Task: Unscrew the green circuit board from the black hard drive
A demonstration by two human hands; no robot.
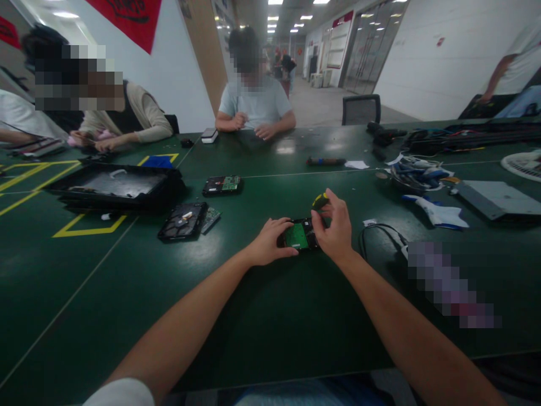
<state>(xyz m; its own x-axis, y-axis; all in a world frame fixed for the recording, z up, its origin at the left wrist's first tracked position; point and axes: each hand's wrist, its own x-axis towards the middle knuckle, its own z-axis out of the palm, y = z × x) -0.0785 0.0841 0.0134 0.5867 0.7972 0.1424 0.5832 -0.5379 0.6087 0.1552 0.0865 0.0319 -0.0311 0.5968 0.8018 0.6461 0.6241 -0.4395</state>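
Note:
A hard drive lies on the green table in front of me, its green circuit board facing up. My left hand grips the drive's left side, thumb at the near edge and fingers at the far edge. In my right hand is a screwdriver with a yellow and black handle, pinched between thumb and fingers above the drive's right part. The screwdriver's tip is hidden by the hand. Left of my hands lie a black drive, a loose circuit board and another hard drive.
Black trays stand at the left. To the right are a cable bundle, a white glove, a silver metal box and a black cable. A dark tool lies ahead. People sit across the table.

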